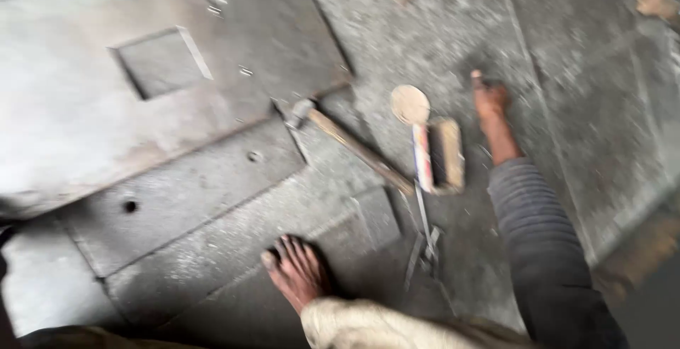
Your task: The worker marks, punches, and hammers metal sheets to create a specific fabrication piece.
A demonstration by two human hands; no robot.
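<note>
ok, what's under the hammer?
The hammer lies on grey metal plates spread over the floor; its handle end reaches the small box. What lies beneath the plates is covered. Frame is blurred.

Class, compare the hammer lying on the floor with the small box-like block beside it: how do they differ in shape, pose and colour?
The hammer is long and thin, while the block is short and boxy. The hammer lies on a slant, its metal head up-left; the block lies nearly straight up the picture. The hammer's handle is plain brown wood; the block is tan with a red and white side. Both rest on the grey floor, left of the right hand.
</note>
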